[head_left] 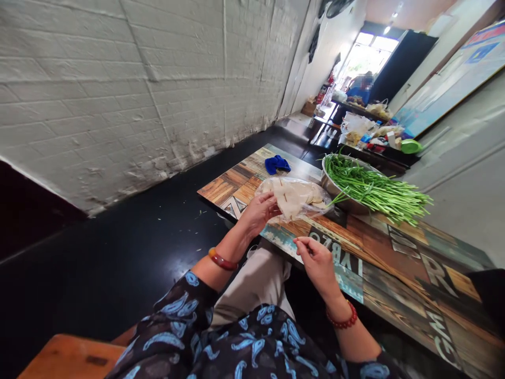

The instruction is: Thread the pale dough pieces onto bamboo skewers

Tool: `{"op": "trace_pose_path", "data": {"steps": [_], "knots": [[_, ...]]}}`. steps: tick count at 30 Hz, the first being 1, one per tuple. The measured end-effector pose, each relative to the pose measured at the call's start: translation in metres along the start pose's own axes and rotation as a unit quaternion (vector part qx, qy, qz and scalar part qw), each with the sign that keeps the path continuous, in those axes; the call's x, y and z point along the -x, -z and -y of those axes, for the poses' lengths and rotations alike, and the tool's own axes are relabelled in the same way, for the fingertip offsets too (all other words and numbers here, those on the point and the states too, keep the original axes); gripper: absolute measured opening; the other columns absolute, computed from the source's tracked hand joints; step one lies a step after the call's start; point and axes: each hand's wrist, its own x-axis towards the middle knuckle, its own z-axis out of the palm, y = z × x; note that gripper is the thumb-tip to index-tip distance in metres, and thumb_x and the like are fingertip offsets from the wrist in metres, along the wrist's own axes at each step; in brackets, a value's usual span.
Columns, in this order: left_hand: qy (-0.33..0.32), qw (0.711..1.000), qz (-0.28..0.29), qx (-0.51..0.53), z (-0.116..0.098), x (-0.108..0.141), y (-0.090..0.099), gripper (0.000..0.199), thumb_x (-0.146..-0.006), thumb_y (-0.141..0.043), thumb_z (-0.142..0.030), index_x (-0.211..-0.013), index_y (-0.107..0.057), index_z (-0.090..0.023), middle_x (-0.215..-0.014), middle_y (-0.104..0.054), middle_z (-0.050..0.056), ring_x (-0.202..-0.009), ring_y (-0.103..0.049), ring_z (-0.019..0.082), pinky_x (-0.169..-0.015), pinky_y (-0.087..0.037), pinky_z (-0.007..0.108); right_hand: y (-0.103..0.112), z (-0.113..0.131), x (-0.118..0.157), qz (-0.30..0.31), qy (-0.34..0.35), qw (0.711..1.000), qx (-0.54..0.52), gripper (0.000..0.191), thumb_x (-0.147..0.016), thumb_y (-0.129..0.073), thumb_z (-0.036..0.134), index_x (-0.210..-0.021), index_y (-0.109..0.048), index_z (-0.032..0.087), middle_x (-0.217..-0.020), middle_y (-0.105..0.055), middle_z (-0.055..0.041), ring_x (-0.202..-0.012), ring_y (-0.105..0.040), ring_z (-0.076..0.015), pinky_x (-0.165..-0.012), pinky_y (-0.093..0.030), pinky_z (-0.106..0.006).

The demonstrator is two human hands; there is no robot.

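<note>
My left hand (258, 215) is closed on the edge of a pale, thin, flexible sheet (291, 198), raised just above the table's near edge. Short thin brown sticks show in the sheet. Behind and under it lies a clear plastic bag (321, 202) with more pale pieces inside. My right hand (316, 259) is apart from the sheet, above the table edge, with thumb and forefinger pinched together. Whatever may be between those fingertips is too small to make out.
On the wood-patterned table (379, 263) stands a metal basin (335, 184) heaped with long green stalks (379, 192). A blue cloth (277, 165) lies at the far left corner. A cluttered second table and a person (360, 88) are farther back. A white brick wall (118, 95) rises on the left.
</note>
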Motion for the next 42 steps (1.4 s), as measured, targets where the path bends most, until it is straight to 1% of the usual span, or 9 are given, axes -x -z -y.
{"op": "trace_pose_path", "data": {"steps": [6, 10, 13, 18, 21, 25, 33, 37, 42], "knots": [[-0.006, 0.989, -0.064, -0.135, -0.006, -0.016, 0.025, 0.039, -0.075, -0.074, -0.035, -0.107, -0.064, -0.015, -0.100, -0.072, 0.010, -0.077, -0.068, 0.014, -0.072, -0.050, 0.027, 0.020, -0.025, 0.006, -0.033, -0.122, 0.980, -0.156, 0.037, -0.083, -0.062, 0.053, -0.088, -0.070, 0.017, -0.062, -0.054, 0.0019, -0.048, -0.040, -0.0109, -0.046, -0.028, -0.025], [-0.101, 0.935, -0.114, -0.321, -0.018, -0.054, 0.047, 0.033, -0.081, -0.061, -0.032, -0.108, -0.063, -0.014, -0.099, -0.071, 0.009, -0.079, -0.065, 0.014, -0.075, -0.049, 0.028, 0.042, -0.041, 0.004, -0.099, -0.116, 0.977, -0.146, 0.039, -0.079, -0.065, 0.056, -0.085, -0.071, 0.018, -0.062, -0.057, 0.0006, -0.049, -0.043, -0.0119, -0.047, -0.031, -0.025], [-0.160, 0.828, -0.105, -0.528, -0.022, -0.084, 0.052, 0.032, -0.081, -0.058, -0.027, -0.108, -0.066, -0.013, -0.100, -0.070, 0.011, -0.088, -0.064, 0.019, -0.084, -0.049, 0.033, 0.049, -0.045, 0.001, -0.110, -0.102, 0.980, -0.127, 0.038, -0.079, -0.064, 0.056, -0.082, -0.071, 0.019, -0.062, -0.060, -0.0009, -0.055, -0.050, -0.0152, -0.052, -0.036, -0.027], [-0.197, 0.569, -0.007, -0.798, -0.020, -0.120, 0.037, 0.035, -0.077, -0.062, -0.020, -0.112, -0.068, -0.017, -0.119, -0.063, 0.014, -0.113, -0.055, 0.029, -0.102, -0.038, 0.043, 0.044, -0.044, -0.011, -0.068, -0.076, 0.989, -0.107, 0.032, -0.085, -0.059, 0.049, -0.075, -0.068, 0.020, -0.066, -0.065, -0.0036, -0.066, -0.057, -0.0193, -0.063, -0.042, -0.030], [-0.198, 0.504, 0.033, -0.840, -0.015, -0.136, 0.028, 0.034, -0.075, -0.061, -0.013, -0.107, -0.070, -0.018, -0.120, -0.062, 0.014, -0.115, -0.051, 0.029, -0.102, -0.037, 0.043, 0.043, -0.047, -0.021, -0.056, -0.063, 0.992, -0.097, 0.030, -0.086, -0.058, 0.047, -0.074, -0.067, 0.020, -0.065, -0.064, -0.0032, -0.067, -0.058, -0.0197, -0.066, -0.043, -0.031], [-0.198, 0.494, 0.031, -0.846, -0.009, -0.162, 0.023, 0.023, -0.078, -0.058, -0.013, -0.094, -0.073, -0.019, -0.110, -0.065, 0.013, -0.110, -0.051, 0.029, -0.095, -0.040, 0.041, 0.045, -0.052, -0.033, -0.029, -0.071, 0.993, -0.087, 0.031, -0.087, -0.057, 0.045, -0.071, -0.067, 0.020, -0.064, -0.062, -0.0020, -0.063, -0.056, -0.0179, -0.065, -0.042, -0.030], [-0.169, 0.590, -0.021, -0.789, -0.020, -0.208, 0.014, 0.026, -0.086, -0.050, -0.024, -0.078, -0.074, -0.016, -0.080, -0.067, 0.009, -0.081, -0.058, 0.021, -0.078, -0.043, 0.033, 0.036, -0.035, -0.056, 0.047, -0.087, 0.982, -0.162, 0.026, -0.084, -0.059, 0.041, -0.072, -0.068, 0.020, -0.062, -0.062, -0.0011, -0.065, -0.057, -0.0172, -0.065, -0.041, -0.029], [-0.185, 0.614, -0.018, -0.767, -0.027, -0.209, 0.010, 0.026, -0.085, -0.051, -0.026, -0.071, -0.072, -0.017, -0.078, -0.068, 0.008, -0.081, -0.058, 0.020, -0.078, -0.042, 0.031, 0.013, -0.036, -0.082, 0.028, -0.108, 0.972, -0.208, 0.026, -0.081, -0.060, 0.043, -0.076, -0.070, 0.018, -0.060, -0.060, 0.0004, -0.056, -0.051, -0.0142, -0.056, -0.037, -0.027], [-0.199, 0.606, -0.029, -0.769, -0.027, -0.201, 0.006, 0.026, -0.086, -0.052, -0.025, -0.070, -0.071, -0.018, -0.081, -0.068, 0.008, -0.083, -0.058, 0.021, -0.081, -0.042, 0.032, -0.022, -0.058, -0.121, -0.050, -0.150, 0.959, -0.235, 0.024, -0.074, -0.062, 0.039, -0.069, -0.068, 0.017, -0.060, -0.061, -0.0002, -0.057, -0.051, -0.0136, -0.057, -0.039, -0.026]]}}
